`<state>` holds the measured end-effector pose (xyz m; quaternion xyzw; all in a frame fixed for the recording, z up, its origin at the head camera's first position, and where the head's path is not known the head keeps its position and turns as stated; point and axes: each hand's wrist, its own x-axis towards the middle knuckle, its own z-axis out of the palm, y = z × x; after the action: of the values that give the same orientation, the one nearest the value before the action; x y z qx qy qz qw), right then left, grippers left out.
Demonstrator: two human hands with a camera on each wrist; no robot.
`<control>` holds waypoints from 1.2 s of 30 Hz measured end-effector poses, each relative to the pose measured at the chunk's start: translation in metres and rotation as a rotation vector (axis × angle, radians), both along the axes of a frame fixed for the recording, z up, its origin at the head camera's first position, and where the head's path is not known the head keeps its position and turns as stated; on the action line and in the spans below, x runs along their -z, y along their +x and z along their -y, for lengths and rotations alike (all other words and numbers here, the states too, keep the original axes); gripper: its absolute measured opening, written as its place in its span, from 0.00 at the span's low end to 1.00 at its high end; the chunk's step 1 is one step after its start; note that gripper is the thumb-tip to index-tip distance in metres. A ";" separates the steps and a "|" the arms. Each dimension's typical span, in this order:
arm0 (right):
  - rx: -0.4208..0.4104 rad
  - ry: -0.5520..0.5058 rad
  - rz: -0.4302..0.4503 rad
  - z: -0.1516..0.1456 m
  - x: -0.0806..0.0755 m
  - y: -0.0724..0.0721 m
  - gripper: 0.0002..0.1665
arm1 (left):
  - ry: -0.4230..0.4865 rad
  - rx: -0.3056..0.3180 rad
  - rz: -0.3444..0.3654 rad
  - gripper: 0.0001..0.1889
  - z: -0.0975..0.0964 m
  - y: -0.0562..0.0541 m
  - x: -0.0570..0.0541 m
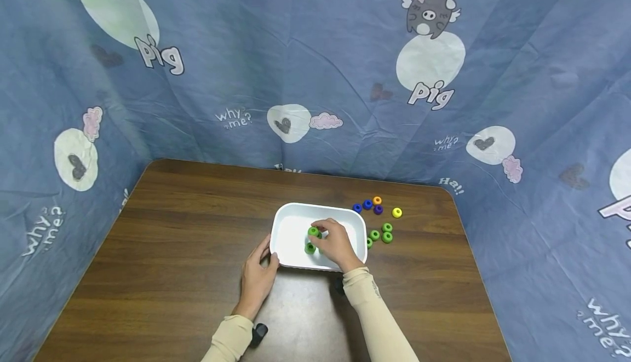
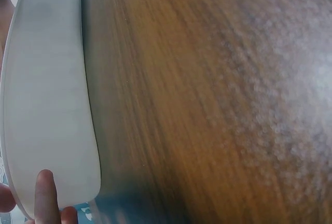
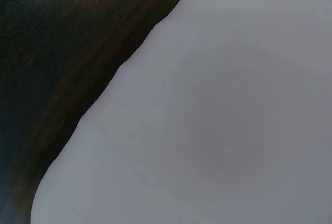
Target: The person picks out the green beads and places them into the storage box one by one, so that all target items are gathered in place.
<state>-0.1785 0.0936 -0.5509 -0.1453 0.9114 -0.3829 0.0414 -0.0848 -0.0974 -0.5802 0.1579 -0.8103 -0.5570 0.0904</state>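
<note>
A white tray point(image 1: 291, 236) with low walls lies on the table. My left hand point(image 1: 258, 281) holds its front-left corner, thumb on the front wall and the other fingers along the left end. In the left wrist view, one finger point(image 2: 46, 195) presses on the tray's outer wall point(image 2: 49, 89). My right hand point(image 1: 337, 243) reaches over the tray and pinches a green bead point(image 1: 313, 231) between thumb and forefinger. Another green bead point(image 1: 309, 248) lies just in front of it, and more green shows partly hidden by the fingers. Blank tray surface point(image 3: 223, 110) fills most of the right wrist view.
Right of the tray lie several green beads point(image 1: 387, 237), the leftmost against its wall. Farther back are blue beads point(image 1: 367, 204), a purple bead point(image 1: 378, 209), an orange bead point(image 1: 377, 200) and a yellow bead point(image 1: 396, 212). A blue printed curtain point(image 1: 315, 66) hangs around the wooden table point(image 1: 187, 230).
</note>
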 end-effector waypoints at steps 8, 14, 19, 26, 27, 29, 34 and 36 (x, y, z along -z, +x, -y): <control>-0.021 0.015 -0.030 0.007 0.002 -0.005 0.18 | 0.006 0.012 0.000 0.27 0.002 0.000 0.000; -0.032 0.086 -0.046 0.016 0.007 -0.008 0.17 | 0.005 0.011 -0.007 0.27 0.002 0.001 0.000; -0.040 0.137 -0.045 0.022 0.011 -0.007 0.18 | 0.003 0.009 -0.015 0.27 0.002 0.000 0.000; -0.031 0.218 -0.045 0.025 0.011 -0.008 0.17 | 0.001 0.006 -0.014 0.26 0.001 0.000 0.000; -0.033 0.227 -0.046 0.025 0.011 -0.008 0.16 | 0.002 0.006 -0.013 0.26 0.001 -0.001 -0.001; -0.035 0.250 -0.045 0.025 0.009 -0.009 0.16 | 0.003 0.006 -0.012 0.26 0.001 0.000 -0.001; -0.029 0.284 -0.027 0.026 0.008 -0.010 0.17 | 0.002 0.005 -0.009 0.27 0.001 0.000 -0.001; -0.029 0.280 -0.017 0.026 0.008 -0.010 0.17 | 0.000 0.002 -0.006 0.27 0.001 0.001 -0.001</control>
<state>-0.1885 0.0674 -0.5590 -0.1542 0.9540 -0.2501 0.0592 -0.0841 -0.0982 -0.5790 0.1553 -0.8103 -0.5575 0.0924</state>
